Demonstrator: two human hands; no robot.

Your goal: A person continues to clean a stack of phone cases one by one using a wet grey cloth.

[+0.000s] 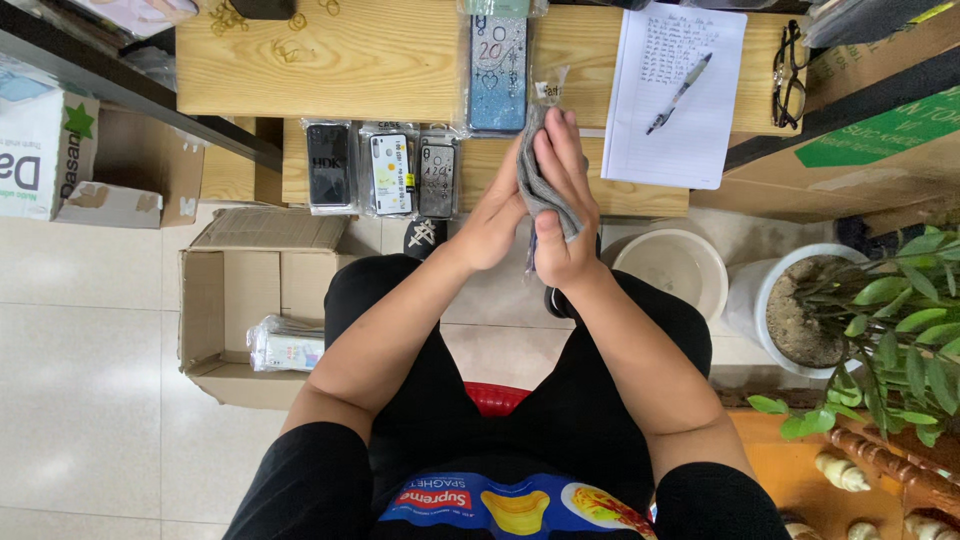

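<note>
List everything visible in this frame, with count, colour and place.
grey cloth: 1, grey, between both hands
packaged phone cases: 3 small, dark and white, bench front edge
large phone case: 1, blue, bench centre
paper sheet: 1, white, bench right
pen: 1, grey, on the sheet
glasses: 1, black, far right
cardboard box: 1, brown, floor left
potted plant: 1, green, white pot, right
left hand: on cloth
right hand: gripping cloth

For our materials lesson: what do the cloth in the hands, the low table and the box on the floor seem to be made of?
Cloth: soft grey fabric, matte; it folds and drapes.
Table: pale wood, visible grain, smooth finish.
Box: brown cardboard, dull, with creased flaps.
</note>
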